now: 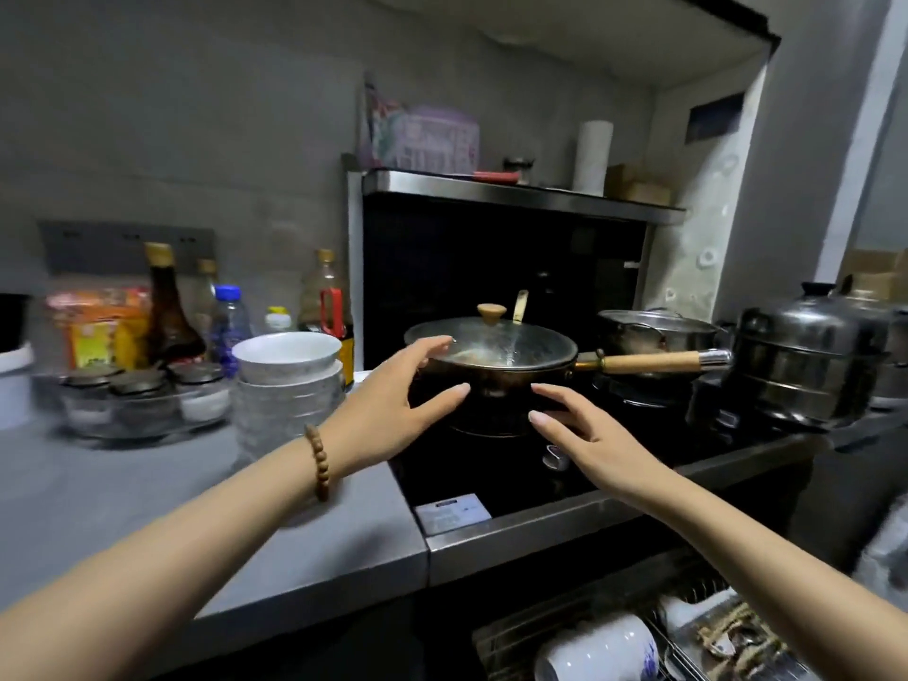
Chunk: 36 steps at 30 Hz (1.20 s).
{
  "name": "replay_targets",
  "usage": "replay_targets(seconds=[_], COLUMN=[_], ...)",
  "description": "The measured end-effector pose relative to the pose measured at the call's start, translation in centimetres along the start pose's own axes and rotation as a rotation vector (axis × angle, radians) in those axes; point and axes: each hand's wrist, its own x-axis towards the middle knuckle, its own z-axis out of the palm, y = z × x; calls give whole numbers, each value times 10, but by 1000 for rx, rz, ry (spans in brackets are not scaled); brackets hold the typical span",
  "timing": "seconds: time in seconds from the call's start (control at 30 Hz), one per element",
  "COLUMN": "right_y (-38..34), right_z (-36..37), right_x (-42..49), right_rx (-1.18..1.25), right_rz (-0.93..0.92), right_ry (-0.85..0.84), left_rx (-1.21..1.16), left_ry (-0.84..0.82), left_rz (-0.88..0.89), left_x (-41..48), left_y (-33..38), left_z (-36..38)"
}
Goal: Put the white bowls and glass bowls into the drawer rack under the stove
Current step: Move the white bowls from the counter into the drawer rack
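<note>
A stack of white bowls (pixel 287 358) sits on top of a stack of glass bowls (pixel 282 410) on the grey counter, left of the stove. My left hand (pixel 393 400) hovers just right of the stack with fingers spread and straight, holding nothing. My right hand (pixel 584 435) is held out over the black stove top, fingers straight, also empty. Both hands are apart from the bowls. Below the stove, the drawer rack (pixel 688 626) is pulled out at the bottom right, with a white and blue bowl (pixel 597 648) lying in it.
A dark pan with a glass lid (pixel 491 346) and a wooden handle (pixel 648 362) stands on the stove behind my hands. Steel pots (pixel 810 366) crowd the right. Sauce bottles (pixel 169 312) and a tray of spice jars (pixel 142 400) line the counter at left.
</note>
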Motion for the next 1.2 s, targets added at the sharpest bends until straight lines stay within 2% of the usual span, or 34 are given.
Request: replay_targets(seconds=[0.13, 0.23, 0.47, 0.83, 1.2], right_y=[-30, -50, -80, -93, -80], right_z=[32, 59, 113, 167, 177], right_x=[31, 49, 92, 134, 140], right_rx=[-29, -29, -59, 6, 103], right_rz=[-73, -135, -207, -226, -221], right_ry=[-44, -80, -137, -172, -119], left_rx=[97, 169, 184, 0, -155], left_ry=[151, 205, 211, 173, 340], left_rz=[-37, -112, -260, -368, -285], left_x=[-6, -13, -28, -18, -13], left_y=[-20, -43, -100, -142, -146], left_z=[-51, -80, -120, -111, -101])
